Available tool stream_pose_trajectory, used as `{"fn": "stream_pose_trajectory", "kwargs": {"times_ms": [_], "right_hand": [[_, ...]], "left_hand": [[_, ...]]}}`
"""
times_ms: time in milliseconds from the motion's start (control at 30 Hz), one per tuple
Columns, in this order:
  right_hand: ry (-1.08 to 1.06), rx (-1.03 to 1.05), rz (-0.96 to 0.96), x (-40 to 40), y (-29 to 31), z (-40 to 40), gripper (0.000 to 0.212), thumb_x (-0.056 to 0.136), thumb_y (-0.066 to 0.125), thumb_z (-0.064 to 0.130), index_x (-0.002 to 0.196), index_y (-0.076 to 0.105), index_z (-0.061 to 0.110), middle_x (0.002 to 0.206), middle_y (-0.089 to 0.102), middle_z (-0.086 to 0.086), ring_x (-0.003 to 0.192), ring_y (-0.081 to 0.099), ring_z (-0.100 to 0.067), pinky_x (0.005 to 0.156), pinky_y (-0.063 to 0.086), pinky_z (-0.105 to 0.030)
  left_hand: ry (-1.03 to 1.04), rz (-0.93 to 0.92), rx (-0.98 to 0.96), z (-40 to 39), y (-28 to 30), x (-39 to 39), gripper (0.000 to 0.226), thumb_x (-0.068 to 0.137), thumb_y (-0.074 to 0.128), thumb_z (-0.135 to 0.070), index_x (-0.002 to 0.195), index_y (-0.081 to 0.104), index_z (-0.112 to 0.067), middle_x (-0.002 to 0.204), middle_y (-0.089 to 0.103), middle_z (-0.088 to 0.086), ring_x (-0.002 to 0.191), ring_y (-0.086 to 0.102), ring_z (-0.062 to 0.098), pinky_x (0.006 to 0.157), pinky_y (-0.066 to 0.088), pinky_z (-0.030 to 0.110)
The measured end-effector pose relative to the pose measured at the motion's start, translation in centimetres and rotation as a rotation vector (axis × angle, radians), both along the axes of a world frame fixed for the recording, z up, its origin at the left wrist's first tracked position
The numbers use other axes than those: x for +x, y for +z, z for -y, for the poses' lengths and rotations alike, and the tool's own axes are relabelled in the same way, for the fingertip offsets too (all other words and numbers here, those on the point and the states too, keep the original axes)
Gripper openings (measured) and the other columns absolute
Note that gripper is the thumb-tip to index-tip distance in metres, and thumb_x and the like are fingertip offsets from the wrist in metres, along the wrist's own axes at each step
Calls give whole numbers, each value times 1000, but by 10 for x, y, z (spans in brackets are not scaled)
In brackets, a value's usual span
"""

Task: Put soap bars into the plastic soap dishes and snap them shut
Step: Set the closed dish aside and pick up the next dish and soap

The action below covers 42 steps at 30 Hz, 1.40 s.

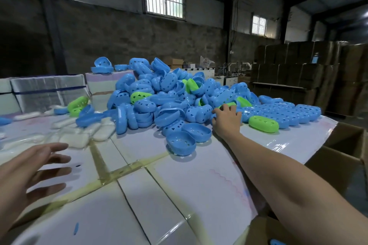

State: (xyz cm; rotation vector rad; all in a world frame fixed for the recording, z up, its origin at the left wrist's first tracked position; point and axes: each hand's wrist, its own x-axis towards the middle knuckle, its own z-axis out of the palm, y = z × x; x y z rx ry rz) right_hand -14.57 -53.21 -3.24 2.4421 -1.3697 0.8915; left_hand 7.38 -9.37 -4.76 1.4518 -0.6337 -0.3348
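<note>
A big heap of blue and green plastic soap dish halves (159, 97) lies on the white table top (139, 185). My right hand (226, 119) reaches far out to the heap's right edge, fingers curled over a green dish piece (229, 104). Rows of closed dishes (278, 113) lie to its right, with a closed green one (263, 124) in front. An open blue dish (187, 139) stands near the heap's front. Wrapped white soap bars (79, 135) lie on the left. My left hand (33, 171) hovers blurred and spread, holding nothing.
Open cardboard boxes (346, 145) stand at the table's right edge. Wrapped white stacks (47, 91) sit at the back left, with more blue dishes (102, 67) on top. Cardboard cartons (310, 65) are stacked by the far right wall.
</note>
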Motion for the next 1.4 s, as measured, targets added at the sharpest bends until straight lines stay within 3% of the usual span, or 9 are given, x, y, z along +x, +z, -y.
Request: {"fn": "stream_pose_trajectory", "kwargs": {"times_ms": [100, 167, 267, 467, 600, 867, 1033, 1233, 1400], "right_hand": [[115, -12, 78, 9, 10, -20, 30, 95, 54, 32, 123, 62, 27, 125, 51, -6, 119, 41, -31, 94, 34, -42], [226, -15, 130, 21, 20, -41, 27, 95, 55, 30, 119, 64, 26, 123, 53, -5, 117, 42, -30, 93, 35, -41], [384, -10, 181, 43, 40, -81, 25, 95, 56, 28, 117, 66, 26, 118, 55, -3, 114, 43, -29, 92, 35, -39], [815, 208, 380, 103, 61, -201, 22, 89, 61, 20, 107, 73, 20, 100, 66, -1, 91, 57, -21, 78, 48, -36], [1060, 362, 206, 141, 59, -282, 20, 86, 63, 23, 103, 74, 23, 87, 64, 5, 87, 61, -18, 78, 51, -35], [1118, 411, 262, 173, 10, -330, 21, 87, 62, 23, 105, 72, 28, 100, 55, 9, 90, 53, -10, 80, 41, -28], [1214, 443, 267, 165, 7, -325, 21, 88, 61, 22, 104, 71, 33, 103, 57, 10, 89, 56, -6, 86, 48, -30], [1277, 482, 112, 161, 4, -330, 27, 84, 65, 20, 103, 68, 39, 107, 61, 12, 92, 59, -7, 91, 50, -35], [1343, 490, 87, 158, 5, -335, 27, 85, 66, 19, 99, 66, 42, 105, 61, 13, 92, 58, -5, 86, 47, -26]], "left_hand": [[-21, 23, -8, -6, 7, -10, 45, 99, 53, -52, 129, 65, -20, 126, 70, 9, 117, 67, 36, 97, 50, 62], [20, 34, 3, -8, 8, -14, 46, 91, 60, -57, 120, 71, -24, 116, 74, 4, 105, 73, 29, 80, 60, 52], [56, 81, 18, -6, 9, -19, 28, 99, 56, -44, 104, 78, -27, 103, 77, 0, 92, 77, 20, 66, 61, 34], [139, 59, 24, -13, 24, -37, 35, 105, 50, -33, 87, 80, -32, 92, 77, -3, 84, 75, 17, 70, 57, 34], [227, 8, 9, -15, 32, -42, 21, 104, 53, -32, 97, 72, -27, 98, 73, 4, 88, 69, 21, 70, 57, 35], [374, 36, 33, -29, 32, -29, 11, 101, 56, -29, 96, 66, -33, 102, 70, 0, 93, 68, 19, 80, 59, 45], [452, 77, 93, -37, 31, -16, 11, 98, 57, -27, 96, 63, -36, 104, 67, -3, 97, 65, 21, 81, 57, 40], [596, 202, 329, -78, 39, 22, 12, 92, 60, -21, 95, 60, -33, 100, 66, 1, 76, 59, 16, 69, 46, 31], [778, 440, 927, -143, 56, 53, 30, 92, 55, -25, 122, 56, -24, 120, 61, 8, 109, 55, 30, 86, 44, 35]]}}
